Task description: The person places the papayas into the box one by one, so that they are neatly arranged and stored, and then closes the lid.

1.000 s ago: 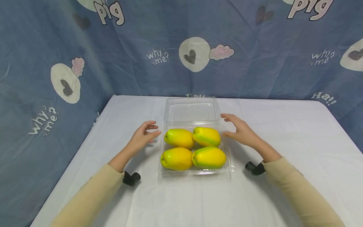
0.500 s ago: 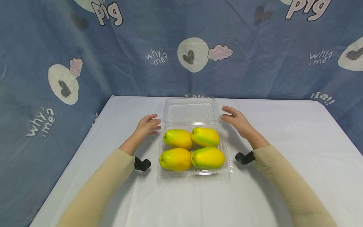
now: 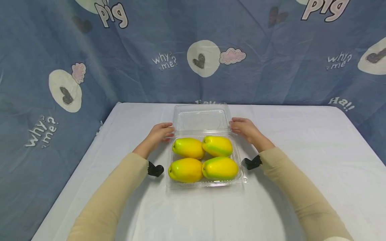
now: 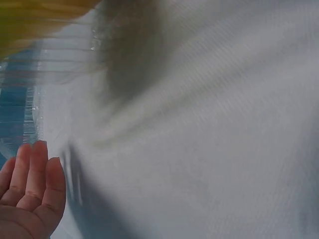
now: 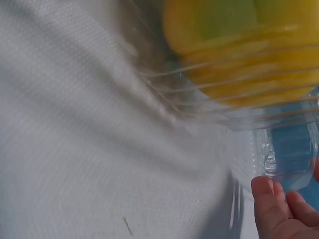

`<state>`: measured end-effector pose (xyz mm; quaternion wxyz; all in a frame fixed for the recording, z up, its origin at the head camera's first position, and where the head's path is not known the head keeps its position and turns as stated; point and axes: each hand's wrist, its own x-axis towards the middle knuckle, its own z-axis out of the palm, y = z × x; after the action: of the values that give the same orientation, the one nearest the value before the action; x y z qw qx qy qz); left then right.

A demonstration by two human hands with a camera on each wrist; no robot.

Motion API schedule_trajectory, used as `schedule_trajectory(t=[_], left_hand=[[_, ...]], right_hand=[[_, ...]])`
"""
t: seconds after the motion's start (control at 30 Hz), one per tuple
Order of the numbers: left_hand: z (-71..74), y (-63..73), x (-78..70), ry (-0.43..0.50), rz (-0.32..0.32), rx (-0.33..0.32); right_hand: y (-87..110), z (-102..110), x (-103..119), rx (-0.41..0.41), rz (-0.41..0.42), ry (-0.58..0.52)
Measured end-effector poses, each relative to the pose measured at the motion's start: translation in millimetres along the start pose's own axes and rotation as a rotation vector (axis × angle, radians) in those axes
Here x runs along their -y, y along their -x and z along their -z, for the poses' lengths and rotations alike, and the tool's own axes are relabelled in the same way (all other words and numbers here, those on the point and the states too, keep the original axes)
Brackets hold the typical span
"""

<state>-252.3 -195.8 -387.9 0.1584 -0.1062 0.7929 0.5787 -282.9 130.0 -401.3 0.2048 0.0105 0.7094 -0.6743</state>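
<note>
A clear plastic clamshell box stands with its lid folded back behind it. In its base lie several yellow-green oval fruits that look like papayas, set in two rows. My left hand is at the lid's left edge, its fingers fairly straight and side by side in the left wrist view. At the opposite edge, my right hand has its fingertips right at the lid, with the fingers slightly bent in the right wrist view. Neither hand has its fingers wrapped around anything.
A white cloth covers the table, its far edge just behind the lid. Beyond that hangs a blue printed curtain. Black wrist-worn pieces stick out below both sleeves, close to the box's sides.
Both hands have moved from beside the front fruits' box sides back to the lid, then inward toward its left and right edges. Fruits and box stay in place.
</note>
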Motion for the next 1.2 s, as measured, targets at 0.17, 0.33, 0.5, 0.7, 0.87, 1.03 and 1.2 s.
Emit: schedule_trajectory(t=[0.17, 0.33, 0.5, 0.7, 0.87, 1.03, 1.2], left_hand=[[2.8, -1.6, -0.7, -0.024, -0.021, 0.016], [4.4, -0.9, -7.0, -0.015, -0.055, 0.007], [5.3, -0.8, -15.1, 0.028, -0.057, -0.019], [9.4, 2.6, -26.0, -0.003, -0.101, -0.043], [15.4, 7.3, -36.4, -0.055, -0.15, -0.075], [25.5, 14.5, -49.0, -0.141, -0.22, -0.046], [38.7, 25.7, -60.8, -0.27, -0.323, -0.027]], right_hand=[[-2.7, -1.5, 2.9, -0.02, -0.041, -0.024], [-0.6, -2.1, 11.1, -0.015, -0.024, -0.064], [1.3, -2.5, 22.4, -0.024, 0.021, -0.034], [4.4, 0.1, 36.8, -0.038, 0.033, 0.041], [9.2, 3.8, 50.8, -0.036, 0.029, 0.111], [18.1, 5.9, 66.6, -0.018, 0.05, 0.179], [36.3, 6.9, 80.9, -0.001, 0.12, 0.245]])
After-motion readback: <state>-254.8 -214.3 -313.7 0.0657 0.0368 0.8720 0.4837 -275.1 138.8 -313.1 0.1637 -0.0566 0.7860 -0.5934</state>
